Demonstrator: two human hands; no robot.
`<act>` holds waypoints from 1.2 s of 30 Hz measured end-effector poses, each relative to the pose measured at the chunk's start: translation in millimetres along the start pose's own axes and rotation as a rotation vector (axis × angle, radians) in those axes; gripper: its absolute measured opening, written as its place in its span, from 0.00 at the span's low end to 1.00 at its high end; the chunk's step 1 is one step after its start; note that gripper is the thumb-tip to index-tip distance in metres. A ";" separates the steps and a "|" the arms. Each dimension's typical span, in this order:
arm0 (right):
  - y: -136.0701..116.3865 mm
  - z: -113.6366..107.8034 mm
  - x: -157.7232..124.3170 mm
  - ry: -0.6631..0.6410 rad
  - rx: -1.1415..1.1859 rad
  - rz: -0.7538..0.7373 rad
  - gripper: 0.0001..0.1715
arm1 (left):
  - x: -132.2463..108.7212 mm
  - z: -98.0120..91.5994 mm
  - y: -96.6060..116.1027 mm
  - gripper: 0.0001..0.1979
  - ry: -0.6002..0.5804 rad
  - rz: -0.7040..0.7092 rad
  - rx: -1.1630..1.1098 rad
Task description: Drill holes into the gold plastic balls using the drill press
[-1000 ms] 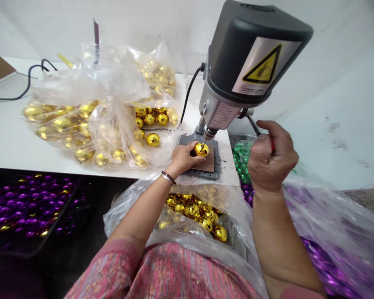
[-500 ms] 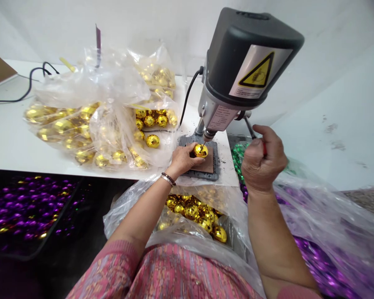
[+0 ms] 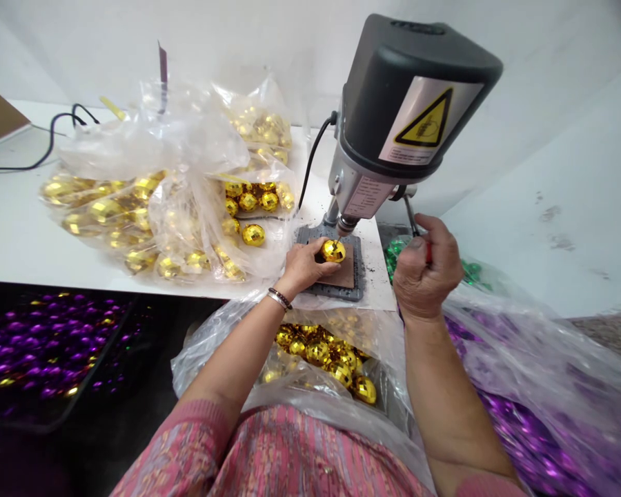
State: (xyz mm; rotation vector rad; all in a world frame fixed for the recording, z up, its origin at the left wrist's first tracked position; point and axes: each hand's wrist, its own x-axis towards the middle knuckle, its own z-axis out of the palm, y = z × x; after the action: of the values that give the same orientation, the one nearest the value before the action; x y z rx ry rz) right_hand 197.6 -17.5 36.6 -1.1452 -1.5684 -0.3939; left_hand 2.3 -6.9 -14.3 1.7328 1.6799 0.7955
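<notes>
Between the thumb and fingers of my left hand (image 3: 305, 266) is a gold faceted ball (image 3: 334, 250), held over the brown board (image 3: 340, 275) on the drill press base (image 3: 359, 276). The drill chuck (image 3: 346, 226) points down at the ball's top, its thin bit meeting the ball; how deep it sits I cannot tell. My right hand (image 3: 428, 269) is closed round the red-tipped feed lever (image 3: 412, 214) at the right side of the drill press (image 3: 419, 90).
Clear plastic bags (image 3: 176, 221) of gold balls lie on the white table (image 3: 41, 241) to the left. An open bag of gold balls (image 3: 318, 351) is at my lap. Purple balls (image 3: 533, 442) and green ones (image 3: 476, 273) lie at the right, more purple balls (image 3: 46, 345) lower left.
My right hand has moved a little left and slightly down with the feed lever. My left hand and the gold ball stay in place.
</notes>
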 end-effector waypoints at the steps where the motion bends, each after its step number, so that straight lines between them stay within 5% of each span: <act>1: 0.2 0.3 -0.4 0.013 0.004 -0.010 0.23 | 0.1 -0.2 0.2 0.30 -0.008 0.004 0.021; 16: -4.2 0.9 2.2 0.027 0.012 0.010 0.23 | 0.1 2.7 -1.5 0.30 0.001 0.018 0.093; 22: -36.1 -13.9 51.4 0.061 0.023 0.159 0.23 | -0.1 2.3 -1.1 0.28 0.006 0.024 0.097; 27: -52.0 -21.9 101.6 -0.086 0.130 0.277 0.23 | -6.8 3.2 2.2 0.26 0.037 0.070 0.029; 32: -52.9 -23.1 123.2 -0.204 0.057 0.347 0.22 | -33.4 0.0 0.6 0.24 0.093 0.147 -0.123; 36: -49.1 -18.4 134.2 -0.252 -0.006 0.388 0.23 | -56.1 -22.8 1.0 0.29 0.233 0.263 -0.143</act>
State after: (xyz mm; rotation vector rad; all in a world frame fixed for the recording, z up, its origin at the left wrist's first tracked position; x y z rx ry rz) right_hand 176.8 6.7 177.1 -1.5120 -1.5110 0.0049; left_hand -15.7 -62.8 0.3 1.8389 1.5118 1.2491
